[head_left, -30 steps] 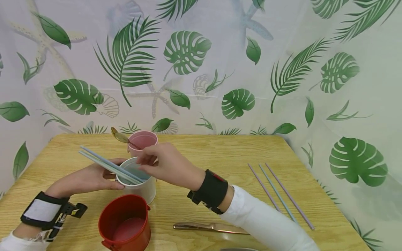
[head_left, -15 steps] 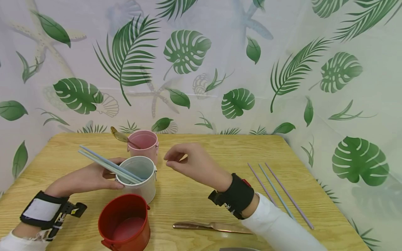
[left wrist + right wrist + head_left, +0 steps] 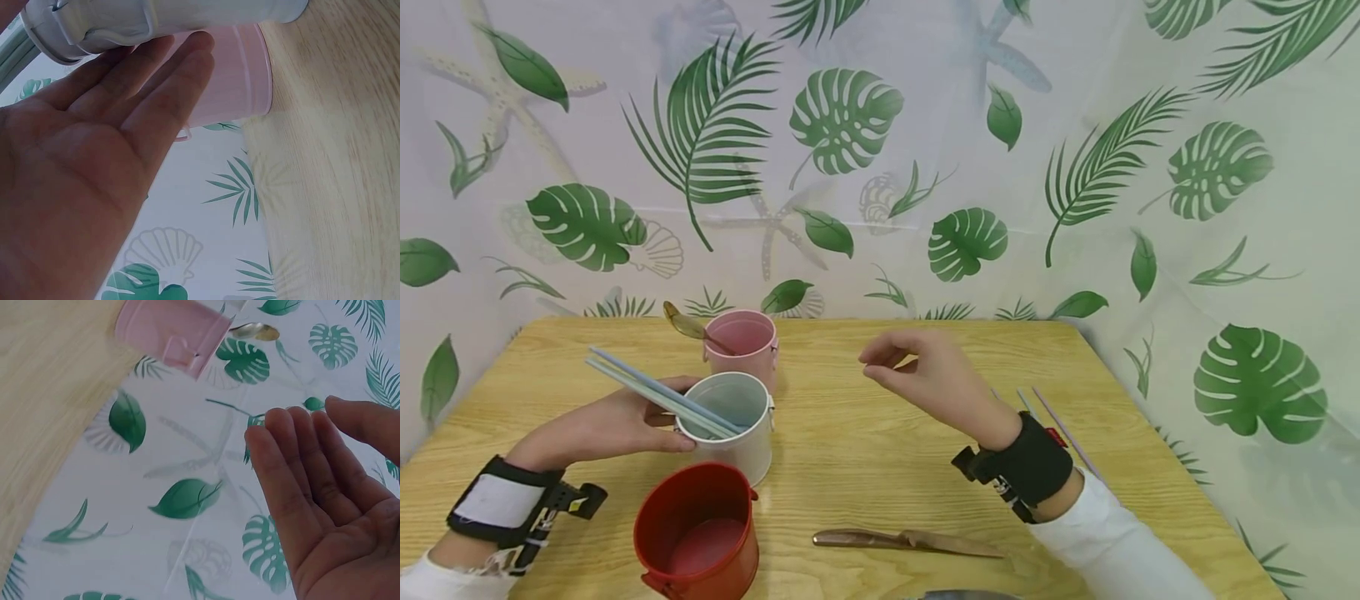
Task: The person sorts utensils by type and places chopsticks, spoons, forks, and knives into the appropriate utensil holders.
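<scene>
My left hand [image 3: 617, 423] grips the side of a white metal bucket [image 3: 737, 454], thumb at the front of its rim and fingers behind. In the left wrist view, these fingers lie against the bucket's wall. Slim pastel blue and pale green sticks [image 3: 647, 385] lean in the bucket, sticking out to the left over that hand. My right hand [image 3: 928, 375] is raised over the middle of the table, fingers loosely bent, with nothing in it. The right wrist view shows its bare palm and fingers [image 3: 275, 462].
Behind the white bucket stands a pink bucket [image 3: 748, 358] with a gold spoon [image 3: 683, 321] in it; a red bucket [image 3: 700, 533] is in front. A table knife [image 3: 902, 540] lies near the front, beside a partly cut-off grey object [image 3: 966, 595]. Thin sticks [image 3: 1071, 433] lie at right, partly behind the right arm.
My right hand has moved from over the white bucket to the right, fingers bent and holding nothing. The left hand and the buckets stay where they were.
</scene>
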Demonstrator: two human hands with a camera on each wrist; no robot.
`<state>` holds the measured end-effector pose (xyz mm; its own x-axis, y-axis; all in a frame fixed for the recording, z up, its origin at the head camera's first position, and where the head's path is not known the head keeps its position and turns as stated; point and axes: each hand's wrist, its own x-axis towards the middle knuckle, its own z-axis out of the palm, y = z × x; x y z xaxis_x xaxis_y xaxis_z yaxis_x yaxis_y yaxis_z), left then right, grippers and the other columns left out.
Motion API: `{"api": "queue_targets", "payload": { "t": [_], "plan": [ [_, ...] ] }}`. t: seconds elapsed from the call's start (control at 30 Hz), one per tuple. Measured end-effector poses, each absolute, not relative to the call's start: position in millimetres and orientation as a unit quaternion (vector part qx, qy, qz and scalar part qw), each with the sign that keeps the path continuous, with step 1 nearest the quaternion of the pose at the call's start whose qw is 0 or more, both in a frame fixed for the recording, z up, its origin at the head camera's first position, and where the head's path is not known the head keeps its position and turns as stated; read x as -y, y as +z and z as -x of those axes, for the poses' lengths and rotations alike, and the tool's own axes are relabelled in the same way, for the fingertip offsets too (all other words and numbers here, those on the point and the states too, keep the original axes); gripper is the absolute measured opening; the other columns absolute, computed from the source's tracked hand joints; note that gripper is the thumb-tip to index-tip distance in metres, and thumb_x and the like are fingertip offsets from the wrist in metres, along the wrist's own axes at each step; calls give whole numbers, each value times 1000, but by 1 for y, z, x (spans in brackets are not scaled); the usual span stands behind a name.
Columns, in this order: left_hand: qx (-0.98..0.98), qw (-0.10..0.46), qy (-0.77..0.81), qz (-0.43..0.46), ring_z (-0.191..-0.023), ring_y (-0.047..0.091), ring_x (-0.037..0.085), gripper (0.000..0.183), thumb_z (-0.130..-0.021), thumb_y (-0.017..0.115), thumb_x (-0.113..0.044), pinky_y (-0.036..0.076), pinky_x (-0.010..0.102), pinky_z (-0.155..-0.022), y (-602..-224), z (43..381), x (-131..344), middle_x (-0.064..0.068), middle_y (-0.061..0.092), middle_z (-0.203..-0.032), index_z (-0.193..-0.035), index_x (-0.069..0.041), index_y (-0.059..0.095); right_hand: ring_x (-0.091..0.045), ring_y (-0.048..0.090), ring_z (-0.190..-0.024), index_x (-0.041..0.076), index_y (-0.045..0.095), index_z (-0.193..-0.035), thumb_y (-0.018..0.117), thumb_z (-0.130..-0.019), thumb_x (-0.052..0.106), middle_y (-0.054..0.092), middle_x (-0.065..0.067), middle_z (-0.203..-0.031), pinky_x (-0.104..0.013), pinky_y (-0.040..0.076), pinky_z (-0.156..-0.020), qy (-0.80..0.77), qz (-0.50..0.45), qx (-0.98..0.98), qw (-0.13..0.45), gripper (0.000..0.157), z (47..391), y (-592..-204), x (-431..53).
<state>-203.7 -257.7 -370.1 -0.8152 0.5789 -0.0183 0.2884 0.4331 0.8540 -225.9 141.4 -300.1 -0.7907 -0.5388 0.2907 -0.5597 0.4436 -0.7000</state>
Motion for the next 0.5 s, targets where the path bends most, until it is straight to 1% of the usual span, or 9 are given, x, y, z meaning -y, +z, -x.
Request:
{"api": "queue_targets", "payload": {
  "t": [0.07, 0.23, 0.3, 0.43, 0.5],
  "plan": [
    [-830, 161, 467, -260, -133, 52, 50, 73, -93, 79, -17, 56, 47, -99, -370, 204, 258, 25, 55, -145, -152, 5, 41, -14, 69, -92, 9, 76, -108, 74, -95, 7, 73, -2, -102, -32, 61, -77, 411, -318, 854, 16, 13, 227, -299, -150],
    [-827, 164, 470, -261, -133, 52, 50, 74, -93, 79, -17, 57, 42, -97, -368, 203, 257, 26, 54, -145, -152, 6, 40, -15, 68, -93, 11, 75, -111, 73, -97, 10, 72, -1, -102, -32, 60, -79, 402, -292, 868, 18, 14, 229, -298, -174],
    [-830, 162, 467, -260, -133, 51, 51, 74, -93, 79, -18, 56, 45, -99, -368, 204, 257, 26, 54, -145, -152, 6, 41, -15, 68, -93, 11, 75, -113, 73, -97, 12, 73, -1, -103, -33, 60, -79, 395, -277, 876, 22, 16, 230, -298, -182],
    [-835, 159, 464, -249, -135, 49, 51, 74, -92, 79, -19, 50, 57, -104, -369, 203, 256, 24, 55, -144, -152, 5, 42, -16, 68, -94, 12, 75, -114, 73, -97, 15, 73, -1, -104, -34, 60, -80, 383, -254, 887, 36, 17, 231, -294, -195],
    [-836, 158, 464, -248, -135, 50, 50, 74, -92, 79, -19, 48, 60, -104, -369, 203, 256, 24, 56, -144, -151, 5, 42, -16, 68, -94, 12, 75, -114, 73, -98, 15, 73, -2, -104, -34, 60, -79, 377, -247, 892, 44, 17, 231, -292, -200]
  ]
}}
